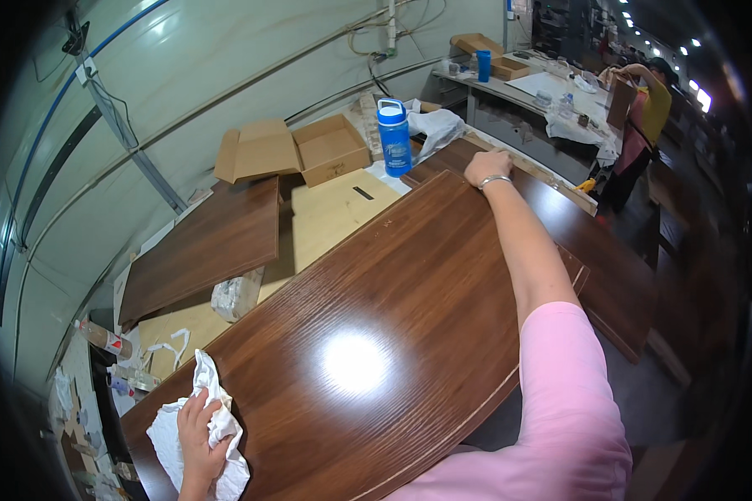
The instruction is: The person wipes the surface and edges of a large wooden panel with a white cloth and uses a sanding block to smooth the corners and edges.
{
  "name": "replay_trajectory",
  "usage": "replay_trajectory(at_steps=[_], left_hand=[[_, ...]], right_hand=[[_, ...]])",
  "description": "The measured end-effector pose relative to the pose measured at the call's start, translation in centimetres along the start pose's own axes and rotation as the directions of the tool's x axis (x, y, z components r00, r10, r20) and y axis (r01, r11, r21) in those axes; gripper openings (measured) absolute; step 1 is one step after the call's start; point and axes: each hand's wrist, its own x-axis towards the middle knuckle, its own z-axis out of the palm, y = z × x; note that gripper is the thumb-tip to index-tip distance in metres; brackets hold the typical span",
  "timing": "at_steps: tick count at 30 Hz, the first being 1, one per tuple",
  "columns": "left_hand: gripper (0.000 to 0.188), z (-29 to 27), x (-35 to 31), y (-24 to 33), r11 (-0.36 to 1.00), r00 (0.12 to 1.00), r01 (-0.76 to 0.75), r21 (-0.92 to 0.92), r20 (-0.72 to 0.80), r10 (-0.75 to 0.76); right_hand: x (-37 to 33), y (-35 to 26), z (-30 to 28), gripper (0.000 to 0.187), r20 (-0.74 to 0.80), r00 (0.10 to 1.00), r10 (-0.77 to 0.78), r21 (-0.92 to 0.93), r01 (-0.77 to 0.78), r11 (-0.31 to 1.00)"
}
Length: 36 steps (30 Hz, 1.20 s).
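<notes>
A large dark-brown wood-grain panel (376, 292) lies in front of me, with a bright glare spot on its glossy face. At its near left end my left hand (200, 434) is closed on a crumpled white cloth (169, 438), pressed against the surface. My right arm reaches across to the far end, where my right hand (487, 169) is closed over the panel's edge; its fingertips are hidden. Under and beyond that edge lie more brown panels (614, 288).
Another brown panel (209, 242) leans on a wrapped white block (236, 295). Behind stand an opened cardboard box (332, 150) and a blue water bottle (394, 142). Plastic bottles (104, 338) line the left edge. At the back right, a person (643, 125) handles a brown board beside a cluttered table (526, 83).
</notes>
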Motion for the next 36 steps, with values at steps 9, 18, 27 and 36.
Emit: replay_trajectory(at_steps=[9,18,27,36], left_hand=[[0.060,0.2,0.0,-0.1,1.000,1.000,-0.013,-0.016,-0.019,0.013],[0.058,0.3,0.0,-0.2,0.997,0.998,-0.049,-0.054,-0.036,0.047],[0.056,0.7,-0.4,-1.1,0.997,0.998,-0.066,-0.033,-0.024,0.065],[0.054,1.3,-0.1,-2.1,0.992,0.989,-0.125,0.009,-0.074,0.125]], right_hand=[[-6.3,-0.9,-1.8,0.045,-0.023,0.998,-0.050,0.105,0.052,0.993],[-16.4,18.6,-3.6,0.044,-0.028,0.997,0.074,-0.026,-0.074,0.997],[-39.6,13.0,-4.9,0.064,-0.551,0.664,-0.505,0.262,0.713,0.651],[-33.1,19.1,-0.4,0.061,-0.584,0.751,-0.309,0.275,0.541,0.795]])
